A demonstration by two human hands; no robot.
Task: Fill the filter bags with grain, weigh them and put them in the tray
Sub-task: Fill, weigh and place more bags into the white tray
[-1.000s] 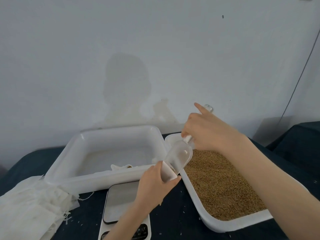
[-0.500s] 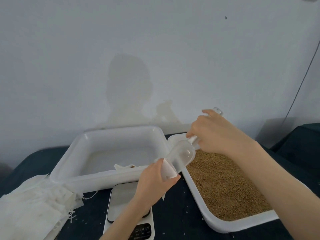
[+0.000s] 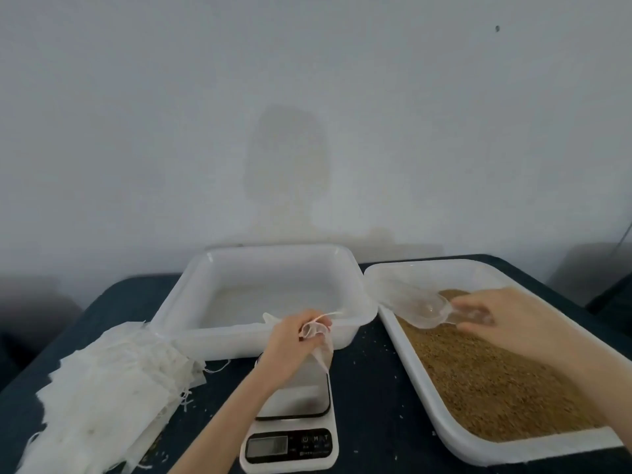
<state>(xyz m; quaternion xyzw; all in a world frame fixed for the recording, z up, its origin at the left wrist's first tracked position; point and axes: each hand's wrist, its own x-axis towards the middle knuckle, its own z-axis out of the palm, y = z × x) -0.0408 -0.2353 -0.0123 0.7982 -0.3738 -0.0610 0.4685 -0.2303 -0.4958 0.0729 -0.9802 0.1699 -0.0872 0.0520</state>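
Left hand (image 3: 290,340) pinches a filter bag (image 3: 316,336) just above the scale (image 3: 294,419), in front of the white tray (image 3: 273,265). Right hand (image 3: 513,319) grips the clear scoop (image 3: 422,307) over the grain tray (image 3: 478,451). Motion blur hides bag contents; scale display unreadable.

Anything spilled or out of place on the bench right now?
Yes, minor: pale grains lie scattered on the dark tabletop between the scale and the grain tray. The empty filter bags sit in a loose, frayed heap with strings trailing. Nothing looks damaged or tipped.
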